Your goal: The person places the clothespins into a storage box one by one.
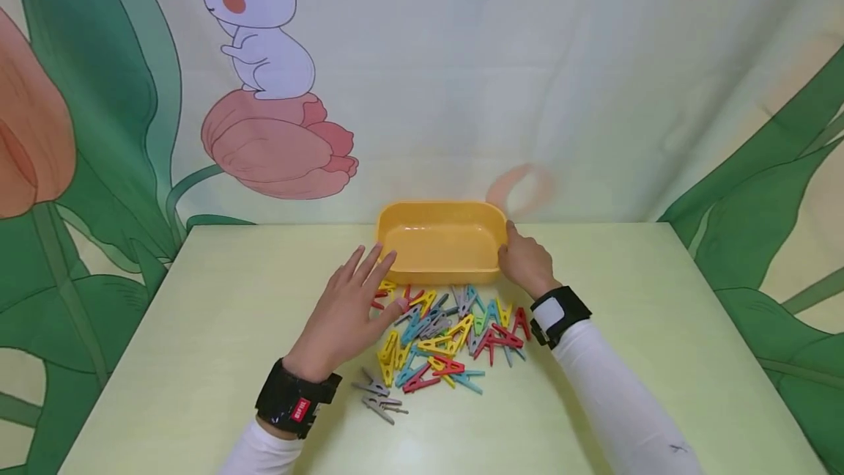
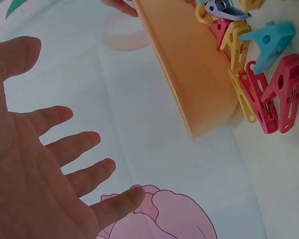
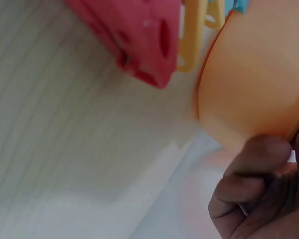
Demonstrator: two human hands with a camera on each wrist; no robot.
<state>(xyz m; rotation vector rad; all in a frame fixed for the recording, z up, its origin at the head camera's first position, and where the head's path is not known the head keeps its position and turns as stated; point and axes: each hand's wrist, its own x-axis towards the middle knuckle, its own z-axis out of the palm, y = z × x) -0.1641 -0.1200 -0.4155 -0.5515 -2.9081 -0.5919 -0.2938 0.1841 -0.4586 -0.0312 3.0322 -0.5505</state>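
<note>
1 pale table (image 1: 633, 299) before a rabbit-printed cloth backdrop (image 1: 428, 94) suggests a staged setup.

Shows a pale yellow counter (image 1: 217, 314) and, behind its far edge, a light printed cloth (image 1: 461, 94) bearing a white rabbit (image 1: 273, 50) seated on a pink tulip (image 1: 277, 141), an orange-pink tulip (image 1: 29, 123) at far left, broad green leaves (image 1: 86, 42) down both sides, and a faint pink loop (image 1: 500, 188) low down.

A shallow yellow-orange plastic tray with rounded corners (image 1: 438, 278) lies lengthwise, open side up. Against its near side spreads a loose, overlapping jumble of red, yellow, blue, green and grey plastic clothespins (image 1: 448, 366), with several grey ones at the heap's near left edge.
</note>
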